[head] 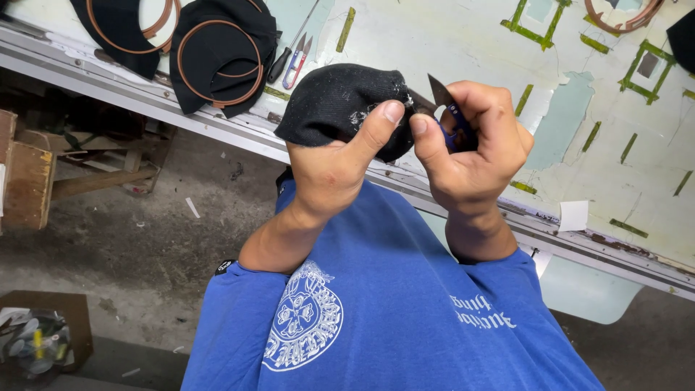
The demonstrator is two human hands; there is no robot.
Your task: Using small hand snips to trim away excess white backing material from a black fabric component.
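Left hand grips black knitted fabric cap, thumb pinning its edge taut. Right hand fingers closed around small blue-handled thread snips, blade tip beside that thumb, at white lint.

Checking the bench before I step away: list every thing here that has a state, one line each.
black cap piece: bunched, held off the table in the left hand
thread snips: gripped in the right hand, blade tip at the cloth
spare snips: lying on the worktable
caps with brown rings: lying on the table
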